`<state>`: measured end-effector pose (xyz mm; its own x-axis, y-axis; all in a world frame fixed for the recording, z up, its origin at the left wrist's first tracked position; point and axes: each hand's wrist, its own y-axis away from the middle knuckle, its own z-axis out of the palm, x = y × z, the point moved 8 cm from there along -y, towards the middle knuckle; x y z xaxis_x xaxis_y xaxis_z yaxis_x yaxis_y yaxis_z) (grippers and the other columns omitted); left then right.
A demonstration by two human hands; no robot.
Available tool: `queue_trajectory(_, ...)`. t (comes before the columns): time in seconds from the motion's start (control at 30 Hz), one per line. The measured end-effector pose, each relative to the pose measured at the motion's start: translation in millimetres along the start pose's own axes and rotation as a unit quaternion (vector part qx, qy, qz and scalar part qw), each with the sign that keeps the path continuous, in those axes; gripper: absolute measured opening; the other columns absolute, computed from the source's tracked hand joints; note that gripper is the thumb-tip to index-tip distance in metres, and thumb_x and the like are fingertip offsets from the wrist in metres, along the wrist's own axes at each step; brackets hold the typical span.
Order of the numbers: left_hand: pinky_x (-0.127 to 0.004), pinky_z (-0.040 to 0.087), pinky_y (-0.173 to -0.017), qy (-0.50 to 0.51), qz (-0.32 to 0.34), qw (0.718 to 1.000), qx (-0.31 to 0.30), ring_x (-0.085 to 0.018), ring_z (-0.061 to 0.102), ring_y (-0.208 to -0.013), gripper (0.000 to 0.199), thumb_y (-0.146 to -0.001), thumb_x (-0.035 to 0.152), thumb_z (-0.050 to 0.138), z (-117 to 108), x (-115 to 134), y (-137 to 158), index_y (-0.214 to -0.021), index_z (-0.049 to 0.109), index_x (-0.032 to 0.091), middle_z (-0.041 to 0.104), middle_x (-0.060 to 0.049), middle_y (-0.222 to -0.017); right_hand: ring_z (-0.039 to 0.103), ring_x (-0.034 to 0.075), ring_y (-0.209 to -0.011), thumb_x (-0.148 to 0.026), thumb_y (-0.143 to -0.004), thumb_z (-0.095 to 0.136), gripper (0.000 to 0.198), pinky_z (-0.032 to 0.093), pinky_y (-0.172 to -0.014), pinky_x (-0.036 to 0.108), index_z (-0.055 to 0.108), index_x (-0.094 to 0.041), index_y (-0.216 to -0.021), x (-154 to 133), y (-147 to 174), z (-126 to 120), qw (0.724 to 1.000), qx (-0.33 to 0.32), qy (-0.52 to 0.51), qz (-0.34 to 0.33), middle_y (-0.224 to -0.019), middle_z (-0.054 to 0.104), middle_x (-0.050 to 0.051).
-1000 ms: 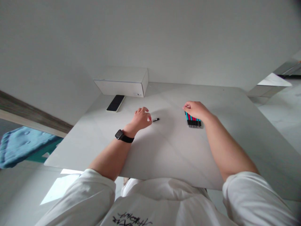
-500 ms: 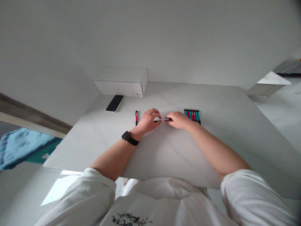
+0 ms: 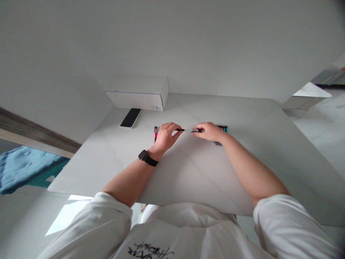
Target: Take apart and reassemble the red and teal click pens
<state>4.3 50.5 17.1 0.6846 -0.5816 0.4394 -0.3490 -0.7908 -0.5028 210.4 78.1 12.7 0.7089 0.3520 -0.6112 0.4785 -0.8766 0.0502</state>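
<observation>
Both of my hands are closed on a slim pen (image 3: 188,130) held level just above the table. My left hand (image 3: 166,136) pinches its black end between thumb and fingers. My right hand (image 3: 210,131) grips the other black part, and a pale, thin section shows between the two. Whether the pen is in one piece or in parts, I cannot tell. A red and black pen (image 3: 155,134) lies beside my left hand. Under my right wrist is a row of several pens (image 3: 222,127), partly hidden by it.
A long white box (image 3: 137,100) stands against the wall at the back left of the white table (image 3: 188,172). In front of it lies a phone (image 3: 130,118). A blue cushion (image 3: 29,167) is beyond the table's left edge.
The pieces in my hands have come into line, with the pale section now spanning between them. My right hand has shifted slightly right and away from me, covering more of the pen row.
</observation>
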Motion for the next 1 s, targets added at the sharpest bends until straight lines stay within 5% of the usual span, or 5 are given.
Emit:
queue_trajectory(0.77,-0.041,0.052,-0.096,0.038,-0.010,0.999,-0.016,-0.024,0.068,-0.103,0.018,-0.104,0.037,0.063,4.1,-1.4,-2.1,-0.109,0.077,0.025,0.077,-0.007,-0.107,0.067,0.019,-0.082,-0.053,-0.100,0.059,0.033,0.043,-0.073,0.029,0.078,-0.025,-0.101,-13.1,-0.8,4.5,0.999,0.036,0.000,-0.031,-0.092,0.078,0.004)
queue_trajectory(1.0,-0.043,0.048,-0.098,-0.001,0.001,1.000,-0.016,-0.025,0.068,-0.103,0.019,-0.105,0.038,0.063,6.3,3.2,0.5,-0.109,0.077,0.027,0.077,-0.006,-0.107,0.065,0.018,-0.081,-0.037,-0.103,0.053,0.027,0.040,-0.073,0.029,0.075,-0.023,-0.093,-13.1,-6.1,11.8,0.997,0.033,0.040,-0.055,-0.088,0.076,0.004)
